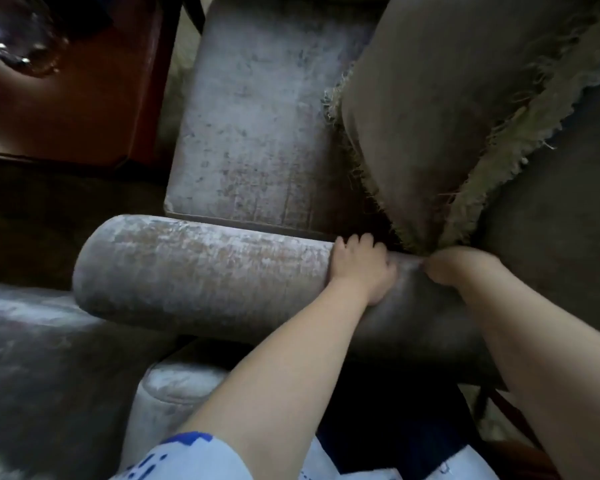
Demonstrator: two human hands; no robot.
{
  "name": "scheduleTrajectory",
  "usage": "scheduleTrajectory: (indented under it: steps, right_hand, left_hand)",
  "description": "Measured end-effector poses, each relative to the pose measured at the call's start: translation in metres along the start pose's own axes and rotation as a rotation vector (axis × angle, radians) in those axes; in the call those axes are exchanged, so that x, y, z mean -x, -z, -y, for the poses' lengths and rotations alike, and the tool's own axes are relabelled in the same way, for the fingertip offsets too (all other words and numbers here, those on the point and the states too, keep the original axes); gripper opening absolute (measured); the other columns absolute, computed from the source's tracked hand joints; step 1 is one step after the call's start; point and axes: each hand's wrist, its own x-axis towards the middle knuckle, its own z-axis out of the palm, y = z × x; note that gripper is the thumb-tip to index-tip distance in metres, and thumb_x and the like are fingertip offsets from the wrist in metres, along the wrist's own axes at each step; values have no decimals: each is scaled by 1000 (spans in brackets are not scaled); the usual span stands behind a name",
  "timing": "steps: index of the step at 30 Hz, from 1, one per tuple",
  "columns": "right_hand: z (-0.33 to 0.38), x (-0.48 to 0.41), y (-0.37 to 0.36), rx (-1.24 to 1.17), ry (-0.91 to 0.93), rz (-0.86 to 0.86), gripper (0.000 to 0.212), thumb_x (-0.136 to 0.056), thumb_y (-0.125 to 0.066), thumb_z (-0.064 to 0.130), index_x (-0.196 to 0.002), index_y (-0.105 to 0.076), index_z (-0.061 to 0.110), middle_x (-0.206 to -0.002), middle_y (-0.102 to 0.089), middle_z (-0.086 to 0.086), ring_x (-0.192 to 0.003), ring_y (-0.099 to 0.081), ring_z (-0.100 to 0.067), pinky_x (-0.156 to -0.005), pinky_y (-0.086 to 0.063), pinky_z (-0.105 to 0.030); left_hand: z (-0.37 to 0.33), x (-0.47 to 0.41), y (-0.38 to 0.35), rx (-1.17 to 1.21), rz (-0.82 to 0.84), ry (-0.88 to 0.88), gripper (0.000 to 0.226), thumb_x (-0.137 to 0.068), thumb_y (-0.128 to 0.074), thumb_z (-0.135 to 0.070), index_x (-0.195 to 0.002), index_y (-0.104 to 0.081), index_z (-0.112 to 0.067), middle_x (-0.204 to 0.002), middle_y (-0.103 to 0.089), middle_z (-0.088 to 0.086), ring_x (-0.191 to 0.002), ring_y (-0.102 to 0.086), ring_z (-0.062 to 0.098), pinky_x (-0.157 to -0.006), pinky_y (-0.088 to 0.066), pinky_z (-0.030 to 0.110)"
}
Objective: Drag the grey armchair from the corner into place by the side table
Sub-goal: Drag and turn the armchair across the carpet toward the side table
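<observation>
Head view: the step is hands on, ready to haul. The grey armchair (257, 116) fills centre frame, with its rolled armrest (205, 268) across the middle. My left hand (361, 268) grips the armrest, fingers curled over its top. My right hand (458, 266) is just beside it at the back end; fingers hidden, so I can't tell the grip. Fringed cushion (430, 116) is upper right. The reddish wooden surface (66, 109) upper left is likely the side table. Next move needs a firm two-handed pull, clear of the other grey seat (32, 341) lower left.
</observation>
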Motion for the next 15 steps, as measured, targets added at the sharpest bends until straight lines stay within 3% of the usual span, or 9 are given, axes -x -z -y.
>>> scheduleTrajectory:
  steps: [2,3,6,9,11,13,15]
  right_hand:
    - [42,9,23,186,-102,68,58,-90,-42,47,-140,-39,18,-142,-41,-10,-128,-39,-36,-102,-37,-49]
    - [68,11,31,291,-54,62,54,-90,-45,42,-139,-40,19,-142,-41,-8,-128,-40,-36,-99,-39,-49]
    - [165,19,34,409,292,-55,41,-88,-47,27,-127,-54,17,-136,-49,-6,-122,-47,-33,-95,-44,-45]
    - [272,45,18,138,661,-221,33,-89,-45,29,-115,-60,14,-125,-57,-12,-113,-54,-32,-90,-44,-35]
    - [340,72,0,-46,905,-208,35,-94,-40,31,-117,-58,12,-125,-57,-17,-114,-53,-33,-92,-42,-36]
    - [392,96,-18,-173,1100,-170,36,-96,-35,29,-120,-57,13,-124,-56,-16,-115,-51,-32,-96,-42,-39]
    - [424,106,-24,-243,1183,-137,36,-96,-34,25,-122,-57,15,-129,-55,-11,-117,-50,-28,-98,-40,-39]
  left_hand:
    - [57,2,13,-25,26,130,45,-95,-30,-36,-126,-51,-11,-136,-43,11,-130,-32,29,-107,-19,52]
    - [92,3,22,-36,44,240,45,-95,-30,-34,-130,-47,-12,-141,-38,11,-135,-25,29,-110,-14,54]
    - [204,20,49,-74,40,671,52,-92,-33,-32,-140,-36,-12,-150,-27,10,-142,-11,30,-112,-10,53]
    - [293,60,67,16,-66,995,57,-93,-34,-42,-140,-35,-9,-148,-31,14,-139,-19,33,-110,-18,51]
    - [323,83,69,168,-143,1129,57,-94,-30,-44,-136,-39,-7,-142,-38,16,-131,-33,34,-103,-27,49]
    - [333,96,66,292,-226,1174,53,-96,-29,-42,-130,-44,-5,-134,-45,18,-121,-43,36,-95,-35,47]
    - [336,99,59,295,-280,1128,44,-96,-34,-36,-123,-48,-4,-126,-50,19,-114,-48,37,-89,-41,47]
